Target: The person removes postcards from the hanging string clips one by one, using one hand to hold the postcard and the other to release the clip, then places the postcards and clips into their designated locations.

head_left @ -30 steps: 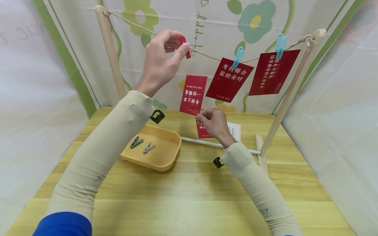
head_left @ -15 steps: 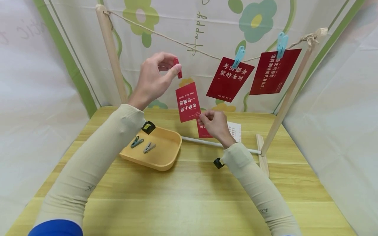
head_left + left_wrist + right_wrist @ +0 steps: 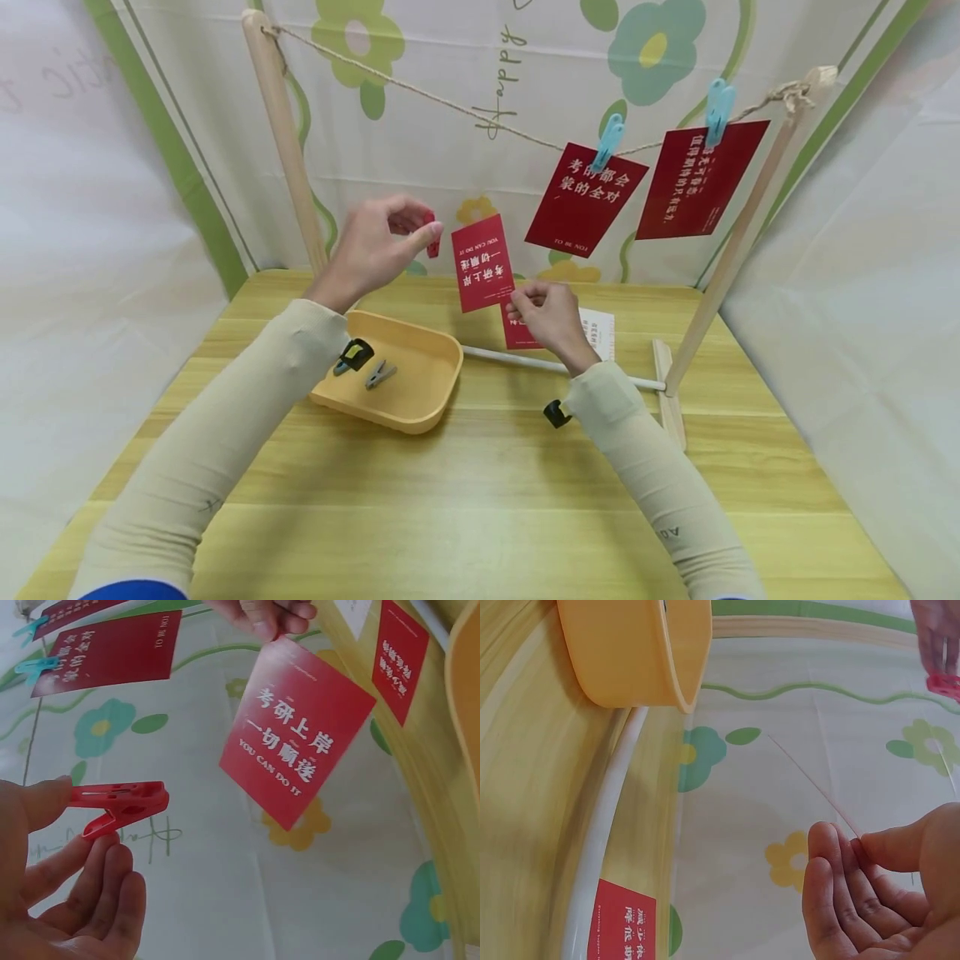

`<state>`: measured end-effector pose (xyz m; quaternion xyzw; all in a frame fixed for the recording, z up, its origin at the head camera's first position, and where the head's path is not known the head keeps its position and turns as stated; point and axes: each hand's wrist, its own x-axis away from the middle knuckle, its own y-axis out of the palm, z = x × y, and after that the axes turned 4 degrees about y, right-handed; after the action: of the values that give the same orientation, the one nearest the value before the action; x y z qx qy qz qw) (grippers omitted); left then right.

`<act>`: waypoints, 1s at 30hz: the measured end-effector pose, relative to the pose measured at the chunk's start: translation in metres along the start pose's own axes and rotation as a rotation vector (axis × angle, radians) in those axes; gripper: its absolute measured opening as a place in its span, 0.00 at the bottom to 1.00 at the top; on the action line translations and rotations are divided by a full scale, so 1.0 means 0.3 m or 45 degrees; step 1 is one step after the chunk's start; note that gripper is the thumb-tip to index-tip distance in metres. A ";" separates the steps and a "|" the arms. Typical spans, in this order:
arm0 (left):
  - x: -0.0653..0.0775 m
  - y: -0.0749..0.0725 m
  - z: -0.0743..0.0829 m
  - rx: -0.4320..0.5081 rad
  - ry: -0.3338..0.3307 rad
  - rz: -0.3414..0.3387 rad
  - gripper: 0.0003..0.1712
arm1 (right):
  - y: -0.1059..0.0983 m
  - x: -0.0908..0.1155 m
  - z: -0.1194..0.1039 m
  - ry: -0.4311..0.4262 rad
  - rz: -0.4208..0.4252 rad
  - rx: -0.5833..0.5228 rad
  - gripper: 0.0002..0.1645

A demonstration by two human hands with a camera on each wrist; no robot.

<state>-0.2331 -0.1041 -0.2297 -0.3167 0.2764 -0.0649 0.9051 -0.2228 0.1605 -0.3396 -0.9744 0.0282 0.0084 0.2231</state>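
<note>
currently, left hand pinching red peg, right hand pinching white-lettered red card

Head view: my right hand covers part of the lower red card; my left wrist camera hides part of a blue-green peg in the tray. Smallest print on my held card unreadable. Right wrist view: held card edge-on, face hidden; my left hand and red peg cut off by right edge.
</note>
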 end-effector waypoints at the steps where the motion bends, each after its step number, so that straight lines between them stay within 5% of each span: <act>1: 0.006 0.002 -0.009 -0.005 -0.015 -0.013 0.16 | 0.001 -0.001 0.001 0.005 -0.001 -0.003 0.14; 14: 0.080 0.026 -0.117 -0.106 -0.201 -0.239 0.14 | 0.007 -0.012 0.017 0.041 -0.006 0.016 0.15; 30: 0.133 0.094 -0.211 -0.216 -0.318 -0.510 0.16 | 0.022 -0.025 0.028 0.082 0.002 0.028 0.15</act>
<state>-0.2354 -0.1275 -0.3062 -0.4457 0.0987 -0.1799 0.8714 -0.2306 0.1586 -0.3498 -0.9716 0.0360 -0.0231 0.2327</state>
